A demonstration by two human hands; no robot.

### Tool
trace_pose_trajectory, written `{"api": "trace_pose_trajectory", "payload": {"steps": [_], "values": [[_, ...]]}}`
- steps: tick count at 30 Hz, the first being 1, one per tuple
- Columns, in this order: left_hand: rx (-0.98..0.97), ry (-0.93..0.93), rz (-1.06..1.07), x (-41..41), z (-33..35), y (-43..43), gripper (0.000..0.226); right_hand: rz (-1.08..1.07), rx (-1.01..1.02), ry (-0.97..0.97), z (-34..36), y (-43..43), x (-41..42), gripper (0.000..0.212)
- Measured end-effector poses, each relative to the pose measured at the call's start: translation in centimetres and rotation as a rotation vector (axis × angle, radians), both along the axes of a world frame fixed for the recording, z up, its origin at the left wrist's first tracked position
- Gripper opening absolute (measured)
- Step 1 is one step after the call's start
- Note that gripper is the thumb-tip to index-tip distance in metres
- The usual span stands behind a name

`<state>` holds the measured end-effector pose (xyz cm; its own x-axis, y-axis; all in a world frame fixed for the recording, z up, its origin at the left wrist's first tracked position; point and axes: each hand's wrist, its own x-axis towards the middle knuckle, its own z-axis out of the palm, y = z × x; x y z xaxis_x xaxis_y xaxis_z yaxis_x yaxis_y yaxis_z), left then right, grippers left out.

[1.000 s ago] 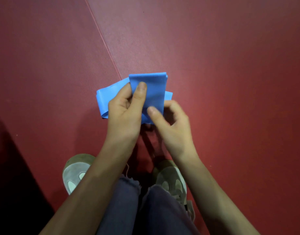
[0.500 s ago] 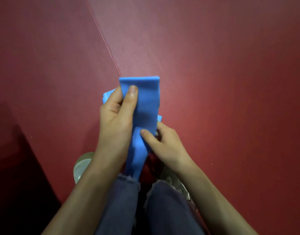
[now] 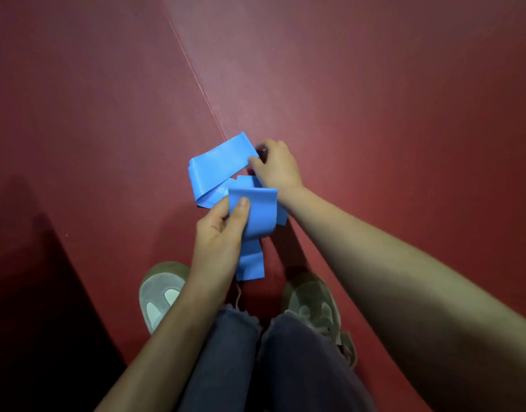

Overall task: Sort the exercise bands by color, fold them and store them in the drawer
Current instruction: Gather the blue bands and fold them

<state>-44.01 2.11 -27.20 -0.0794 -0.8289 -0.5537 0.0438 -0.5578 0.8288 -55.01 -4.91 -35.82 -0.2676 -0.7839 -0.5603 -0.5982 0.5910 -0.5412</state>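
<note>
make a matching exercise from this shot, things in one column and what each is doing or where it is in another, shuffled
Column one
1. left hand
2. right hand
3. blue band
4. shoes

Column two
A. standing on the red mat, nearest the camera
B. grips the far loose end of the blue band
C. pinches the folded part of the blue band, thumb on top
D. partly folded, held between both hands

Pairs: 1-C, 2-B, 3-D, 4-A
</note>
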Motion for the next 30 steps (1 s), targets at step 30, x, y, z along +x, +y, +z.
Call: {"api": "trace_pose_trajectory", "payload": {"steps": [30], "values": [[-0.375,-0.043,-0.003,-1.5,29.6,0.5,0.016,0.013,-0.84,-0.18,39.0,14.1,-4.4,0.004]]}}
